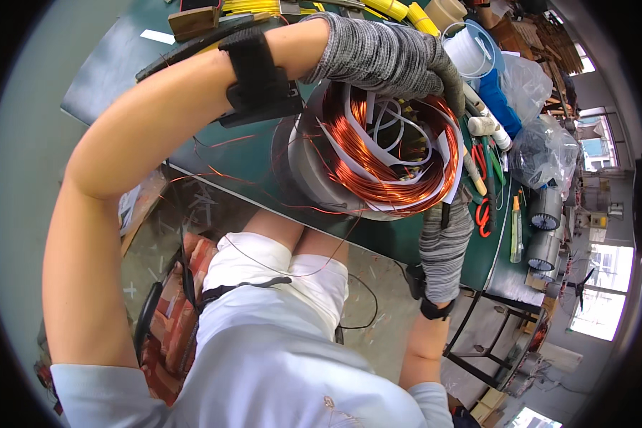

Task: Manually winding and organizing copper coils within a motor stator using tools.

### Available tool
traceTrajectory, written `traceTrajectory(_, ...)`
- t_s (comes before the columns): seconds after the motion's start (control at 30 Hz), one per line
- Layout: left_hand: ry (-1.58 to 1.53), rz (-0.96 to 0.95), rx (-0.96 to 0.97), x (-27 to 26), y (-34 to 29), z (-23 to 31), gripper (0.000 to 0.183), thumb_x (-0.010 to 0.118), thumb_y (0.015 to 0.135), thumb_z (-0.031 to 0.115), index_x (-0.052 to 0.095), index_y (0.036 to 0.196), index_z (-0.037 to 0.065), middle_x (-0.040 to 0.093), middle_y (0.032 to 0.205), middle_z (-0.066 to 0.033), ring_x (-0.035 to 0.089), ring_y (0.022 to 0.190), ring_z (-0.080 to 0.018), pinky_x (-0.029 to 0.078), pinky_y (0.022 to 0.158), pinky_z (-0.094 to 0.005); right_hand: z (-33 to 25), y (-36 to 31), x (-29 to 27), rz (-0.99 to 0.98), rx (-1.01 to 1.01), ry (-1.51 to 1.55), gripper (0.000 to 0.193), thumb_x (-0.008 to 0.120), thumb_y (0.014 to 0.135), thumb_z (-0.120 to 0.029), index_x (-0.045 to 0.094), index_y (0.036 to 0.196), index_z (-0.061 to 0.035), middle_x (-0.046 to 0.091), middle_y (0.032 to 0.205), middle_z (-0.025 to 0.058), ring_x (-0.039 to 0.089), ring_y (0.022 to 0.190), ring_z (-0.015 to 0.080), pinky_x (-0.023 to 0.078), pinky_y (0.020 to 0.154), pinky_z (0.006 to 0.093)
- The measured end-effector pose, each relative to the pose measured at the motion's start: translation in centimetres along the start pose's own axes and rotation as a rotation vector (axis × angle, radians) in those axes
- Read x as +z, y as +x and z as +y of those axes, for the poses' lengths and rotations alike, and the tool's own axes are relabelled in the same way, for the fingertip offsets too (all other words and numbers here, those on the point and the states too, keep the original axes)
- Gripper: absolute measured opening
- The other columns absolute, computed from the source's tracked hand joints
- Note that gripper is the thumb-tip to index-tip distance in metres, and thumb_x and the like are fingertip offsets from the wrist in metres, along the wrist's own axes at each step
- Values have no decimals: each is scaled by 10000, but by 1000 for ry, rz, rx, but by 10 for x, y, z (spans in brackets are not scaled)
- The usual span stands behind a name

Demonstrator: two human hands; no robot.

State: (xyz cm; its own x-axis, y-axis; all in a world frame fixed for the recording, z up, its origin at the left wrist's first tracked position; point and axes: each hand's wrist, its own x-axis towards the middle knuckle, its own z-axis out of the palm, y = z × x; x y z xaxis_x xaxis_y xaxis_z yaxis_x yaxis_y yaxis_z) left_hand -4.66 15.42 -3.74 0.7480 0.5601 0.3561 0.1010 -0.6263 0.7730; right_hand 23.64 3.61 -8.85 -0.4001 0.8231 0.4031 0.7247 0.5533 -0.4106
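Note:
A motor stator with a grey metal housing (302,167) stands on the green table in front of me. Thick bundles of copper winding (399,191) ring its opening, with white insulating strips (355,118) among them. My left hand (435,68), in a grey knit glove, reaches over the far side; its fingers bend closed round the winding's far right edge. Against the near right edge is my right hand (458,207), gloved likewise, its fingers mostly hidden behind the coil. Loose copper wires (253,187) trail from the stator's left side toward my lap.
Red-handled scissors (484,217), a yellow cutter (516,228) and other hand tools lie right of the stator. Beyond them are a white spool (467,53), plastic bags (546,153) and grey cylindrical housings (547,210). Yellow tubing (253,7) and a wooden block (194,23) lie at the back.

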Motion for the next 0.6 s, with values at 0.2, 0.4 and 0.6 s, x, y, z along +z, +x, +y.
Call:
traceTrajectory(0.2, 39, -152, -101, -17, 7, 16, 318, 510, 954, 124, 596, 1252, 54, 659, 1093, -70, 608, 1021, -130, 500, 897, -262, 1, 19, -56, -58, -2, -46, 213, 598, 922, -76, 611, 1124, -11, 636, 998, 182, 623, 924, 353, 510, 823, 412)
traceTrajectory(0.4, 18, -188, -29, -26, 3, 12, 299, 510, 965, 158, 606, 1225, 43, 656, 1101, -87, 604, 1042, -161, 483, 924, -286, -32, 97, -98, -127, -120, -316, 299, 610, 935, -157, 572, 1198, -19, 623, 1069, 185, 615, 985, 345, 497, 877, 408)
traceTrajectory(0.6, 51, -180, -26, -30, 3, 10, 292, 514, 962, 169, 611, 1210, 51, 659, 1090, -93, 610, 1031, -174, 486, 918, -299, -58, 160, -63, -361, -147, -595, 304, 614, 928, -157, 576, 1197, -22, 619, 1078, 185, 608, 1004, 351, 492, 893, 400)
